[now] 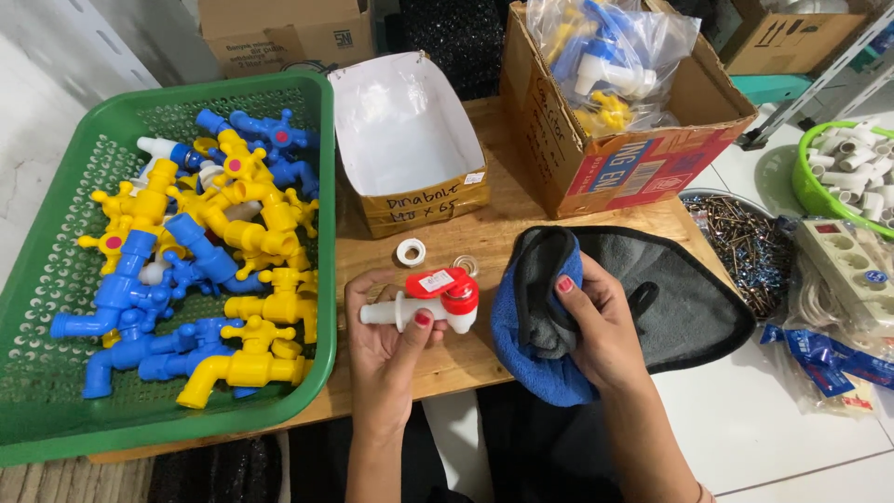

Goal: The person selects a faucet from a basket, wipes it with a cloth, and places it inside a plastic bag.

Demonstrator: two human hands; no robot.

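Nearest, the left hand [386, 335] is clamped on a white plastic tap [424, 303] with a red handle, thumb on its underside. Just beside it, the right hand [596, 326] is closed around a bunched blue and grey cloth [531, 326], which trails off on that hand's far side. Beyond the left hand's fingers lies a small white tape roll [411, 251]. Out past that hand's outer side sits a green basket [56, 279] of blue and yellow taps [251, 279]; farther off stands an open white-lined box [400, 140].

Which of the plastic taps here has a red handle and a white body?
The tap held in the left hand over the wooden table. Those piled in the green basket are yellow or blue.
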